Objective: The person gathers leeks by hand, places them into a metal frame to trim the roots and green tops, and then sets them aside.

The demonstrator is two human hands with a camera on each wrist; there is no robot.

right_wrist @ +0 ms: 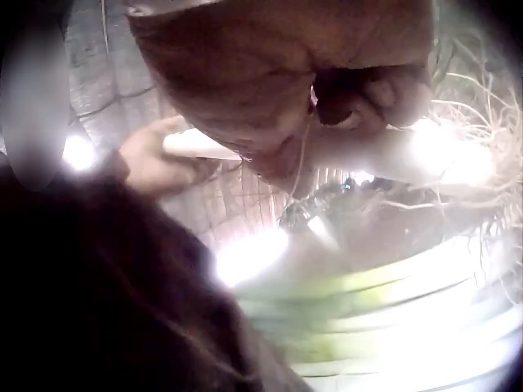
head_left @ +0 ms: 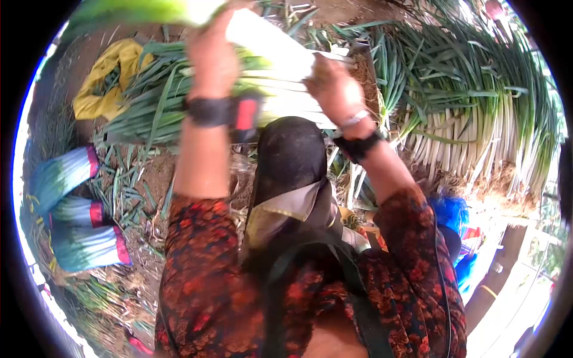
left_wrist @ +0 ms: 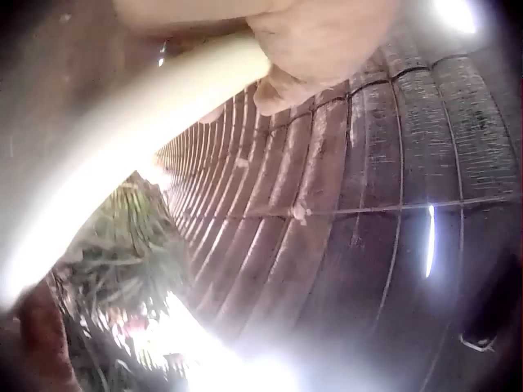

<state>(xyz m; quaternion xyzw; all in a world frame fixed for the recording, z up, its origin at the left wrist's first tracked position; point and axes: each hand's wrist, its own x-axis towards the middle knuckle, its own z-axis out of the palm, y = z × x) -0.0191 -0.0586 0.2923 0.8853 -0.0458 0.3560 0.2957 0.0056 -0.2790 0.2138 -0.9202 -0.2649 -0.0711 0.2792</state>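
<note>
In the head view, a thick white leek (head_left: 271,42) slants between the two hands, its blurred green leaves (head_left: 143,11) trailing to the upper left. The left hand (head_left: 213,56) grips it by the green end; in the left wrist view its fingers wrap the pale stalk (left_wrist: 147,135). The right hand (head_left: 337,89) holds the other end, with curled fingers around the stalk beside the stringy roots (right_wrist: 490,155) in the right wrist view. Below both hands lies a stack of leeks (head_left: 286,98), white stems to the right and green leaves to the left.
A big heap of leeks (head_left: 477,101) spreads along the right. At the left are a yellow sack (head_left: 98,86) and bundles with red bands (head_left: 65,173). A dark rounded shape (head_left: 291,155) stands between the forearms. Blue plastic (head_left: 450,212) lies by the right elbow.
</note>
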